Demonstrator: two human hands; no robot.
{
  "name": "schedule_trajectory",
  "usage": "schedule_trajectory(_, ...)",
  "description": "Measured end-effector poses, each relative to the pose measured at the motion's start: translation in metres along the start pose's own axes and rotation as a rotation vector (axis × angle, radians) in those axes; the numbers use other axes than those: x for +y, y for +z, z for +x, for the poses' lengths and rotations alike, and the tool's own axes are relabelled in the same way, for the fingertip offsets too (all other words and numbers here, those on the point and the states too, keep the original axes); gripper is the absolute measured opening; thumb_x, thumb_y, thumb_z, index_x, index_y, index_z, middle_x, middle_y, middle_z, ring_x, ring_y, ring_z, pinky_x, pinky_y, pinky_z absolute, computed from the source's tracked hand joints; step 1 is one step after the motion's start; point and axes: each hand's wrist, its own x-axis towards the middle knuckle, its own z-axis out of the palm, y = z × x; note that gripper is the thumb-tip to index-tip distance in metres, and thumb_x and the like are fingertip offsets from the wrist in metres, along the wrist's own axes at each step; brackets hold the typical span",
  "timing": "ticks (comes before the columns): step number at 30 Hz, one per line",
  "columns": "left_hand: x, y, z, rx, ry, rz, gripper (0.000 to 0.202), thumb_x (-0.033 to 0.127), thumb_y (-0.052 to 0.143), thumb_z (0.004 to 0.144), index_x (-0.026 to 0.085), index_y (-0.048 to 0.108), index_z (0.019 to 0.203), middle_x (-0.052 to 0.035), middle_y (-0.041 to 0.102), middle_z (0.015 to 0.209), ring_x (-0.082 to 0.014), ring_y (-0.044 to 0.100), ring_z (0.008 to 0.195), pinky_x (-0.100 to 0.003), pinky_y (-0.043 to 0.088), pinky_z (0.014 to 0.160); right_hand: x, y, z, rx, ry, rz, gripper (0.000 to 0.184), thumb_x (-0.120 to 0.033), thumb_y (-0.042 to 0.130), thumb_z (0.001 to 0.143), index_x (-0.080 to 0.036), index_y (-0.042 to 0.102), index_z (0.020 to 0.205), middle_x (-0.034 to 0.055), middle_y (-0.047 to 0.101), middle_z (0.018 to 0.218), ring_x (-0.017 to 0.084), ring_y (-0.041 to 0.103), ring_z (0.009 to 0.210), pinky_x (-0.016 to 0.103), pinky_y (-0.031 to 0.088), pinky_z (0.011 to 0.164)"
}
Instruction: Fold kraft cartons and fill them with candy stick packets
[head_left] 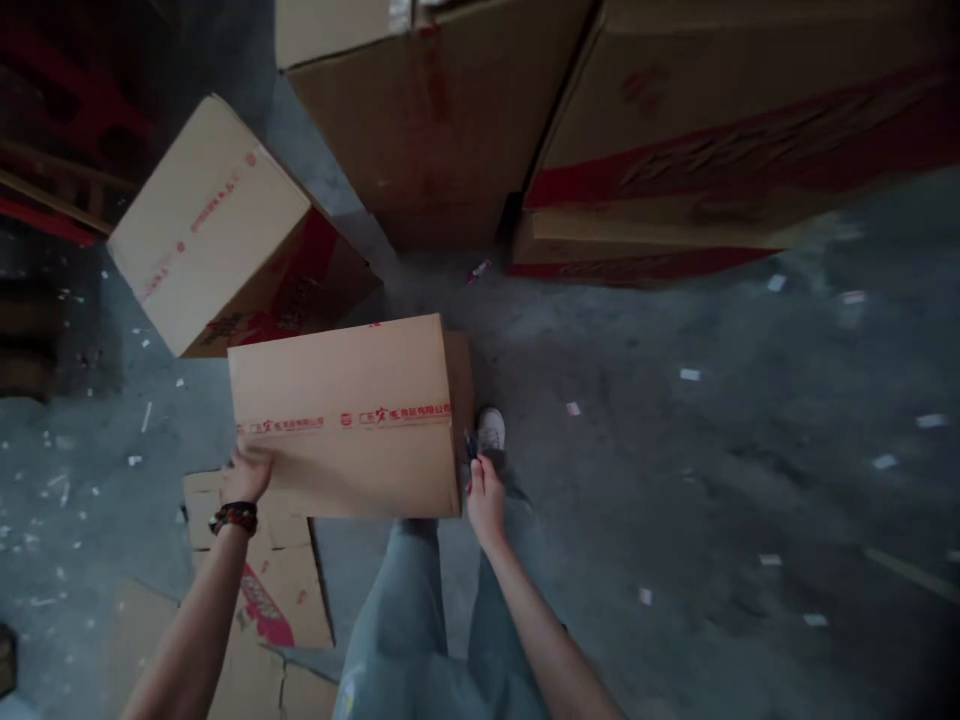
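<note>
A closed cardboard box [337, 370] with a red printed tape strip along its top is in front of my legs. At its left end, my left hand [249, 474] grips the edge near the tape, the fingers partly hidden. Just past the box's right end, my right hand [487, 497] is closed around a small dark tool [471, 445], perhaps a cutter; its exact kind is too small to make out. The tool points up beside the box wall.
Another taped box [217, 220] stands at an angle behind on the left. Large cartons [450, 130] are stacked at the back. Flattened cardboard [292, 590] lies on the floor at lower left. Paper scraps [690, 375] are scattered over the concrete floor [600, 480]. My shoe [491, 428] is beside the box.
</note>
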Motion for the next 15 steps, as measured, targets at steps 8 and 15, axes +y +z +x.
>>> schedule_trajectory(8, 0.277, 0.031, -0.026, 0.087, 0.954, 0.015, 0.081, 0.063, 0.047, 0.084, 0.022, 0.028, 0.152, -0.0132, 0.013, 0.161, -0.0365, 0.002, 0.148, -0.059, 0.011, 0.116, -0.045, -0.005, 0.071, -0.249, -0.04, 0.293, 0.065, -0.063, 0.04, 0.089, -0.012, 0.065, 0.121, -0.0036, 0.044, 0.051, 0.013, 0.043, 0.046, 0.024, 0.035, 0.046)
schedule_trajectory(15, 0.329, 0.051, -0.042, 0.011, 0.996, 0.24, 0.083, 0.071, 0.048, 0.079, 0.014, 0.044, 0.14, -0.0193, 0.043, 0.144, -0.0406, 0.025, 0.139, -0.065, 0.006, 0.112, -0.05, -0.01, 0.061, -0.281, -0.08, 0.258, 0.059, -0.056, 0.041, 0.092, -0.011, 0.066, 0.12, -0.0015, 0.052, 0.053, 0.013, 0.047, 0.048, 0.025, 0.041, 0.05)
